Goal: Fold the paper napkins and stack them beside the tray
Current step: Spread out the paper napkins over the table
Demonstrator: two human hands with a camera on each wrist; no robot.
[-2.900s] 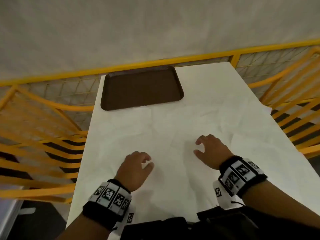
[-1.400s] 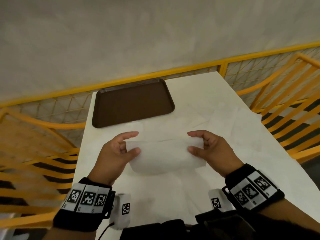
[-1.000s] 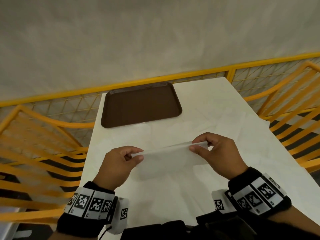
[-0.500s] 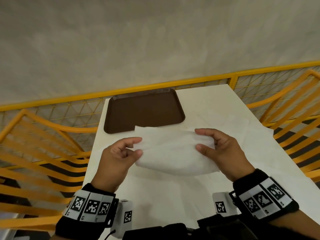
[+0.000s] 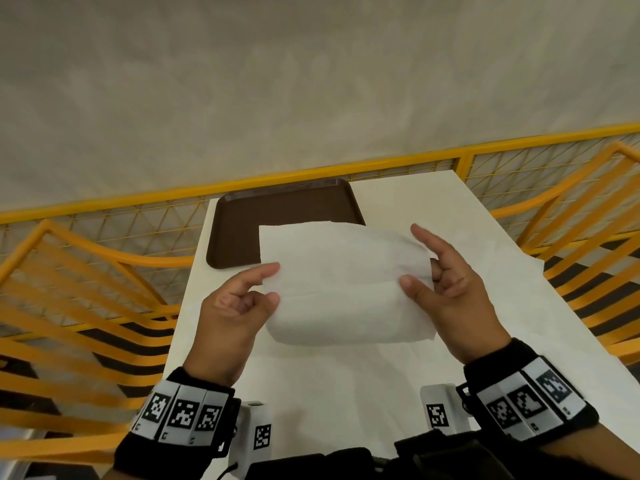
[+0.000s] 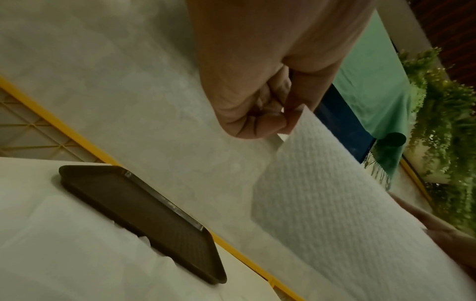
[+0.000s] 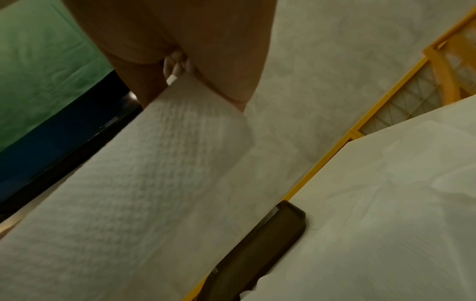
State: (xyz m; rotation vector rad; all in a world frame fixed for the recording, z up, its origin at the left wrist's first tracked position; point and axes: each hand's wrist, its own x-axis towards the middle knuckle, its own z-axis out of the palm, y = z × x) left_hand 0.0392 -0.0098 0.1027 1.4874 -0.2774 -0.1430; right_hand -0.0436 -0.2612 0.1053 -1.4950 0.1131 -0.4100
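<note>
Yellow mesh railing [image 5: 346, 169] runs behind a white table [image 5: 433, 202] set against a pale wall. On the table's far left corner lies a dark brown tray [image 5: 242, 230], flat and with nothing in it. More white napkins [image 5: 588, 271] lie spread over the tabletop, one reaching the right edge. Above the middle of the table, clear of the surface, a paper napkin [image 5: 346, 289] is held up, doubled over so its rounded fold hangs nearest the person and its loose edges stand up over the tray's near edge. The left hand [image 5: 232, 317] pinches its left edge between thumb and curled fingers. The right hand [image 5: 450, 292] grips the right edge with thumb in front, forefinger raised behind.
</note>
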